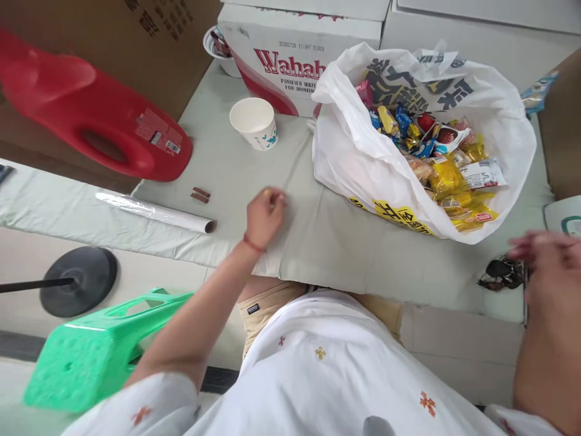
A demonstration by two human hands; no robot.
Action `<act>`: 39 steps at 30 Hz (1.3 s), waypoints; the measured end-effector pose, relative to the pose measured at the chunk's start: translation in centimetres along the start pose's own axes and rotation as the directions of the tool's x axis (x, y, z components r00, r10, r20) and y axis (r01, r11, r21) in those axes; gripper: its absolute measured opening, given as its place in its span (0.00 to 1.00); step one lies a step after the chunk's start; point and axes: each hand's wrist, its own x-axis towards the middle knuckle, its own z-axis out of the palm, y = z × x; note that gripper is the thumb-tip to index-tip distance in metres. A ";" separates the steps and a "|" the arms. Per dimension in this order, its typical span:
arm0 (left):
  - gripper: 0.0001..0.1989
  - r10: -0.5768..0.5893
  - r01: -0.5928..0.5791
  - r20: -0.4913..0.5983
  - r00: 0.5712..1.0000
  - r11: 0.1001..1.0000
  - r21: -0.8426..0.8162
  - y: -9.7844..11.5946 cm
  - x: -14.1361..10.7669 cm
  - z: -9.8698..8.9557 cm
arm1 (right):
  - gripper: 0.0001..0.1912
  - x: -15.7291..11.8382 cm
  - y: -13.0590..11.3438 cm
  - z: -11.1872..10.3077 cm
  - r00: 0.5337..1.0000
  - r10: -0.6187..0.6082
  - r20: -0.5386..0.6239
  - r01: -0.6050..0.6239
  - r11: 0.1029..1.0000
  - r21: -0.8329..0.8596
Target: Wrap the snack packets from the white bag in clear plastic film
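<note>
My left hand is over the pale table cover, in front of the paper cup. Its fingers are curled closed, and whatever may be inside them is hidden. At the far right, smeared by motion, my right hand is close to a dark, shiny crumpled item at the table's front edge; its grip cannot be made out. Between the hands stands a white plastic bag, its mouth wide, holding many wrapped snacks. Two small brown strips lie left of my left hand.
A red jug and a wrapped roll lie at left. White cartons line the back, beside a white tub. Below at left are a green plastic stool and a round black base.
</note>
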 end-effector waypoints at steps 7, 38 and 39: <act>0.21 0.160 -0.164 0.044 0.986 0.980 0.111 3.6 19.7 8.2 | 0.25 -14.2 4.3 -0.2 0.906 0.322 0.277 -0.282 0.944 -0.174; 0.12 -0.096 0.284 0.391 0.915 0.841 -0.459 3.6 -12.7 4.5 | 0.18 -16.7 -3.8 14.4 0.728 0.155 0.667 -0.535 0.738 0.413; 0.12 -0.087 0.267 0.387 0.918 0.858 -0.439 3.6 -12.7 4.6 | 0.18 -16.7 -3.7 14.1 0.735 0.172 0.656 -0.545 0.726 0.420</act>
